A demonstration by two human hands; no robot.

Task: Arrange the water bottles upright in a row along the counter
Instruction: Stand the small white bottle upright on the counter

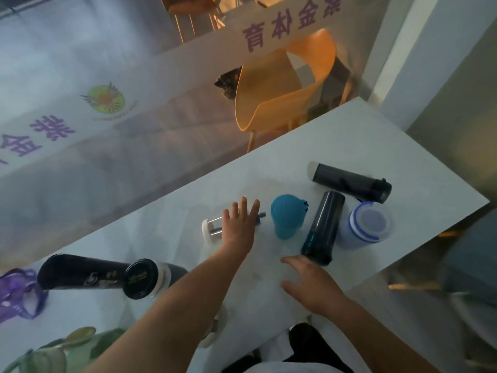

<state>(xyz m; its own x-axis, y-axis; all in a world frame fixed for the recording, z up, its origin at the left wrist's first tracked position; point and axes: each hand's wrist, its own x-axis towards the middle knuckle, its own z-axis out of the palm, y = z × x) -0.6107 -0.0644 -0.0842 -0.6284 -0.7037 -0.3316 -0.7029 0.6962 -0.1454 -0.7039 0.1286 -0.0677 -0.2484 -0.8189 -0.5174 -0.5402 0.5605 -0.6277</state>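
Observation:
Several water bottles lie or stand on the white counter (349, 135). A small clear bottle (212, 228) lies on its side under my left hand (239, 224), whose fingers are spread over it. A blue bottle (287, 219) stands beside it. One dark bottle (322, 227) lies next to my right hand (312, 286), which hovers open near its cap end. Another dark bottle (349, 181) lies further back. A white and blue bottle (365, 224) sits at the right. At the left, a black bottle (80, 273) lies flat beside a black-capped bottle (145, 277).
A purple bottle (16, 294) shows at the left edge. Green leaves (53, 354) fill the lower left corner. Behind the counter is a glass wall with purple lettering, and an orange chair (279, 84) beyond it. The counter's right corner (484, 201) ends near the white and blue bottle.

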